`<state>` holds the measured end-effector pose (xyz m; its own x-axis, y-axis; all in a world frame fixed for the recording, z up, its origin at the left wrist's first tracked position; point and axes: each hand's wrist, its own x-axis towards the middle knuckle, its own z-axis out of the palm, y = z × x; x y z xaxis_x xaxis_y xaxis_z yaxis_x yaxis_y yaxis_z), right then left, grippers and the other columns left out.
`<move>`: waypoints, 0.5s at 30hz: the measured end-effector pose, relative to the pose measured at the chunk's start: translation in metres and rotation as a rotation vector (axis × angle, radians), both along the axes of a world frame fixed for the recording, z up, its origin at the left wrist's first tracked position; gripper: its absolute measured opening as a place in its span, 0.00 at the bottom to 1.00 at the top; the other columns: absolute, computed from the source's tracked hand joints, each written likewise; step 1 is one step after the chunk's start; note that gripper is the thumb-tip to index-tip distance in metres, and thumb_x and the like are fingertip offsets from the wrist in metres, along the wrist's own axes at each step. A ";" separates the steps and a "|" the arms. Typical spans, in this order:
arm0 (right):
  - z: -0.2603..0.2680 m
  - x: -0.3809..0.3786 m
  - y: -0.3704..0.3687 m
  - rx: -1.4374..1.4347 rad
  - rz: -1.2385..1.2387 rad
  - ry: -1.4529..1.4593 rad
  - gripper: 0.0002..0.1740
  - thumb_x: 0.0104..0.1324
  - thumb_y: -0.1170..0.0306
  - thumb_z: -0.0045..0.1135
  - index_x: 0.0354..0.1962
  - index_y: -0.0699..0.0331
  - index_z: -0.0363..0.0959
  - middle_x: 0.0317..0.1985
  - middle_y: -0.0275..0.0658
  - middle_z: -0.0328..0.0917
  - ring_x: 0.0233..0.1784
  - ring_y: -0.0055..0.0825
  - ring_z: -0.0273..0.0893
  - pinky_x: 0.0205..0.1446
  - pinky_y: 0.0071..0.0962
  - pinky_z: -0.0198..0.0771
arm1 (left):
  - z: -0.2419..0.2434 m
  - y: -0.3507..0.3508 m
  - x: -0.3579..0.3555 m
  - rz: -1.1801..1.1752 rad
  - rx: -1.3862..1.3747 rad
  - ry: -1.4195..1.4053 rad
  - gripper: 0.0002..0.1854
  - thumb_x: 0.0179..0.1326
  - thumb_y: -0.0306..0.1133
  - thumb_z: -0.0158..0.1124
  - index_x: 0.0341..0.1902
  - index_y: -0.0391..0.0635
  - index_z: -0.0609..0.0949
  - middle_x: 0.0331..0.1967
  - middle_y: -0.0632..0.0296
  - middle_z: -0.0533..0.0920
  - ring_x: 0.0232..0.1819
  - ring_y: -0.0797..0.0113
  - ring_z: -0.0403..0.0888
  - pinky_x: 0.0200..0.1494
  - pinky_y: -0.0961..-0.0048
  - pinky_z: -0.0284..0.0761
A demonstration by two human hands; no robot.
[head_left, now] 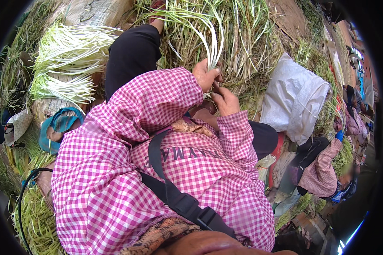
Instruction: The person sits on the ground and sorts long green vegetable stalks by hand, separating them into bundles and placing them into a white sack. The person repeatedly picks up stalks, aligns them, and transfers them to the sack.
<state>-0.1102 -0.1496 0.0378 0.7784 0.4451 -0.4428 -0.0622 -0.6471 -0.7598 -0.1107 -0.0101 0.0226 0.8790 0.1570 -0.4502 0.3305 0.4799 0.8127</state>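
Observation:
My left hand (206,76) is closed around the lower ends of several long pale stalks (213,43), whose green tips arch up and to the left. Just below and to the right, my right hand (226,100) has its thumb and fingers bent close to the root ends; whether it pinches anything is hard to tell. Beyond both hands spreads a thick heap of green and brownish stalks (249,41). At the left, sorted bunches of white stalks (71,51) lie on a light wrapped surface, with a smaller bunch (67,89) nearer me.
A white woven sack (293,95) lies right of my knee. A teal cloth item (59,127) is beside my left sleeve. At the right sits another person in a checked top (320,175), with a blue glove. Loose greens (35,220) lie at lower left, near a black cable (20,204).

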 end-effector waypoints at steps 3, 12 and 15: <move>0.016 0.025 0.007 0.168 -0.168 -0.316 0.09 0.58 0.74 0.53 0.36 0.70 0.74 0.33 0.42 0.75 0.35 0.30 0.75 0.38 0.25 0.71 | -0.018 -0.006 0.000 -0.045 0.082 -0.006 0.13 0.58 0.23 0.48 0.47 0.40 0.70 0.24 0.59 0.77 0.21 0.73 0.74 0.20 0.79 0.70; 0.018 0.096 0.095 -0.550 0.214 -0.460 0.12 0.61 0.64 0.51 0.37 0.65 0.75 0.34 0.43 0.70 0.35 0.33 0.72 0.44 0.35 0.71 | -0.040 -0.027 0.007 0.082 -0.173 0.089 0.15 0.57 0.30 0.53 0.48 0.39 0.73 0.38 0.50 0.79 0.40 0.59 0.77 0.43 0.66 0.72; 0.009 0.100 0.078 -0.350 0.052 -0.523 0.08 0.57 0.68 0.56 0.32 0.65 0.75 0.29 0.39 0.71 0.32 0.30 0.72 0.42 0.30 0.71 | -0.031 -0.034 0.002 -0.171 0.578 -0.028 0.15 0.55 0.31 0.56 0.46 0.39 0.75 0.37 0.48 0.79 0.39 0.58 0.78 0.42 0.66 0.71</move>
